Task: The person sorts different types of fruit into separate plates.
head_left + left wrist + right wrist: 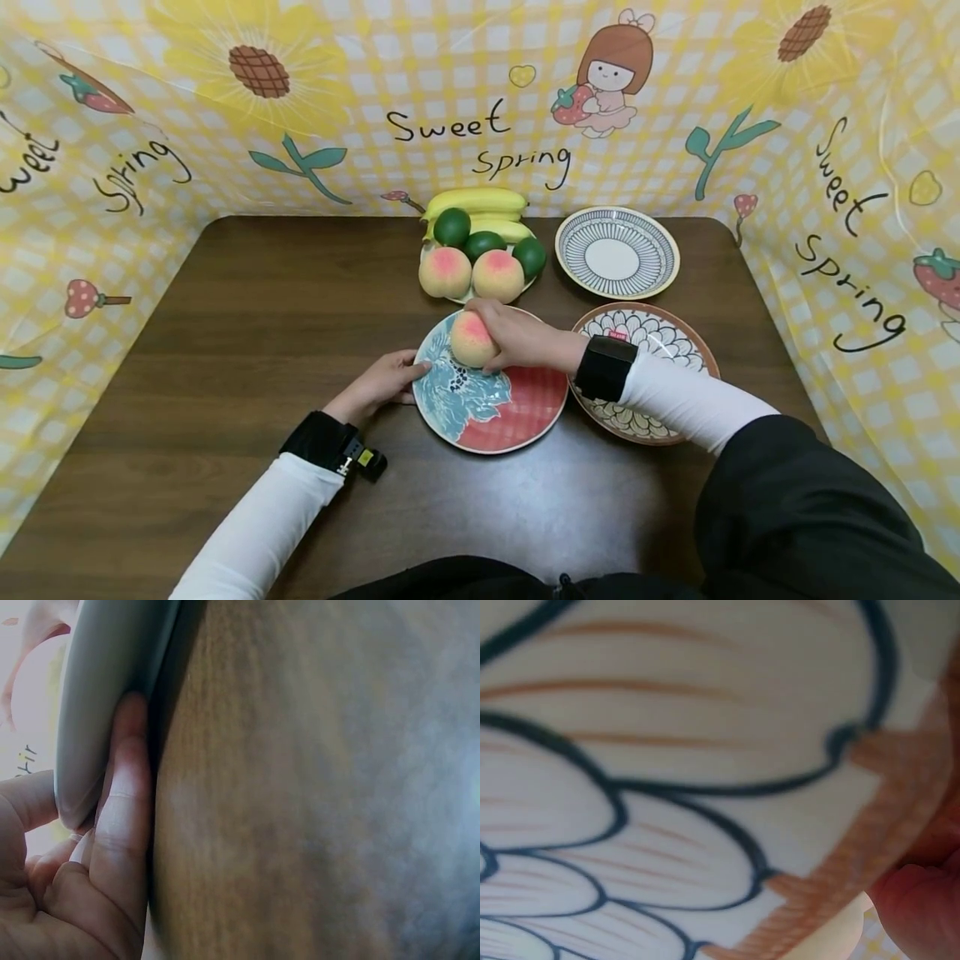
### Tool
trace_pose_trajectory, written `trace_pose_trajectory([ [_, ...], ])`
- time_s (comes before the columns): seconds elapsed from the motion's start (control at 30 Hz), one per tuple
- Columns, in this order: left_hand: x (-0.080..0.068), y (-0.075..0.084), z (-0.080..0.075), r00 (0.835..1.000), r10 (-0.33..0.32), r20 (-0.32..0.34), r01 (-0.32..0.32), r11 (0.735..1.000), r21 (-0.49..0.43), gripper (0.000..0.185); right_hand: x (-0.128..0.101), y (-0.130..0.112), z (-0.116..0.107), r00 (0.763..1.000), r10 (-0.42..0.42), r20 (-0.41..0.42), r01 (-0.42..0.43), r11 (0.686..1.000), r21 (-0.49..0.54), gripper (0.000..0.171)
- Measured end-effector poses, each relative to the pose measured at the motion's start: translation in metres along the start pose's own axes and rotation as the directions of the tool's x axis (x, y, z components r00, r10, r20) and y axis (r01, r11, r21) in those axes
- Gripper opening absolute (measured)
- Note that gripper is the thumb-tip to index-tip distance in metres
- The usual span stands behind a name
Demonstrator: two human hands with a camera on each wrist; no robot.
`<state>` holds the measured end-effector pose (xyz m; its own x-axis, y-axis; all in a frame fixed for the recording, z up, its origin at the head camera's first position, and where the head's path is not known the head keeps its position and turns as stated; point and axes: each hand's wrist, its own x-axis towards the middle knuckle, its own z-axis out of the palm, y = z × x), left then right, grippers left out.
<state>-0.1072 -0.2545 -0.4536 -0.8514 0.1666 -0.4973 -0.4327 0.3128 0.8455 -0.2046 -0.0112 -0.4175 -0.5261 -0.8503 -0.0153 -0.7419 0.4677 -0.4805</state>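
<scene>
Head view: pink-blushed, pale yellow peach [471, 337], round.

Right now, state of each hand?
Left hand: pinches the rim of the blue and red plate.
Right hand: grips the peach over that plate.
</scene>
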Motion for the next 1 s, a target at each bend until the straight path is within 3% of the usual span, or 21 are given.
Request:
trace_pose_trajectory([
  [0.3, 0.002, -0.002, 0.001, 1.000, 0.026, 0.013, -0.026, 1.000, 0.000, 0.047, 0.007, -0.001, 0.003, 0.997, -0.070, 0.041, 0.069, 0.997, 0.027, 0.097],
  [0.6, 0.003, -0.004, 0.000, 1.000, 0.021, 0.016, -0.021, 1.000, -0.002, 0.048, 0.008, 0.002, -0.004, 0.996, -0.074, 0.046, 0.070, 0.993, 0.091, 0.117],
  [0.87, 0.003, -0.004, 0.001, 1.000, 0.006, -0.008, -0.006, 1.000, -0.031, 0.046, 0.010, 0.009, -0.040, 1.000, -0.006, -0.008, 0.007, 0.989, 0.146, 0.083],
  [1.0, 0.003, -0.004, 0.001, 1.000, 0.003, -0.006, -0.003, 0.999, -0.032, 0.046, 0.014, 0.012, -0.056, 0.996, 0.056, -0.064, -0.047, 0.991, 0.124, 0.078],
])
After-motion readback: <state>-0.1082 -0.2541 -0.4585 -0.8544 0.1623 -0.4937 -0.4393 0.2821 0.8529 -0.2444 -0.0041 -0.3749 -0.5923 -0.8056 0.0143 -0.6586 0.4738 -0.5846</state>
